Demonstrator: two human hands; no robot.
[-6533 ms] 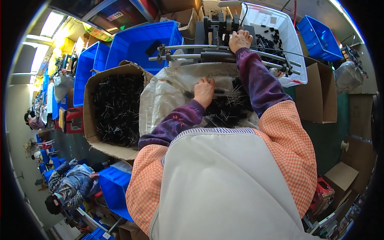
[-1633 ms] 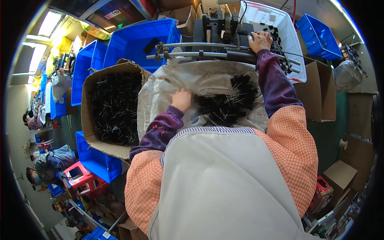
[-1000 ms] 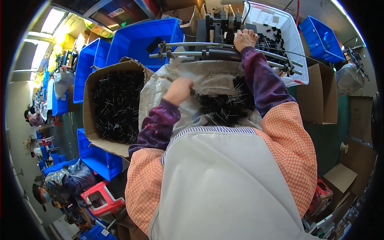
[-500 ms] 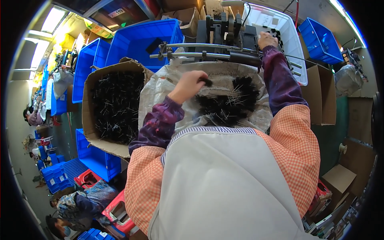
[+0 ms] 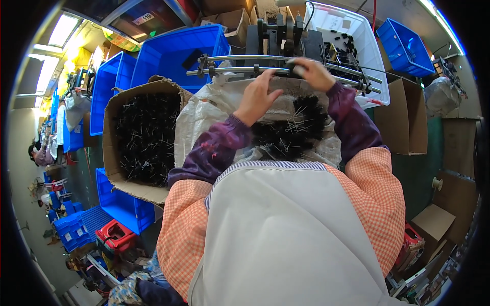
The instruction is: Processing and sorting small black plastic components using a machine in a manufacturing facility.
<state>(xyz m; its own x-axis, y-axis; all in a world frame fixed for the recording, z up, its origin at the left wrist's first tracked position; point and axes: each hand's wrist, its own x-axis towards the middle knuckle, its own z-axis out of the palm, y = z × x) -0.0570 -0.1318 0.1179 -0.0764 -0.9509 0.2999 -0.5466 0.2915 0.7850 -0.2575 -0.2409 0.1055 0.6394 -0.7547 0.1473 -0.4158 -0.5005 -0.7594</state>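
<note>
Right hand (image 5: pixel 314 75) shifted toward left hand (image 5: pixel 254 98).
Left fingers parted, right grip indeterminable; pale sacking (image 5: pixel 201 118) beneath, blue crate (image 5: pixel 163 57) forward-left.

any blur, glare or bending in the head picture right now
In the head view, the right hand is blurred; also in the head view, the bright panel at upper left is washed out; still the head view, the metal rails bow slightly and black fills the corners.

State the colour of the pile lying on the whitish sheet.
The pile is black, with thin silvery wires showing on it; best seen in the head view.
</note>
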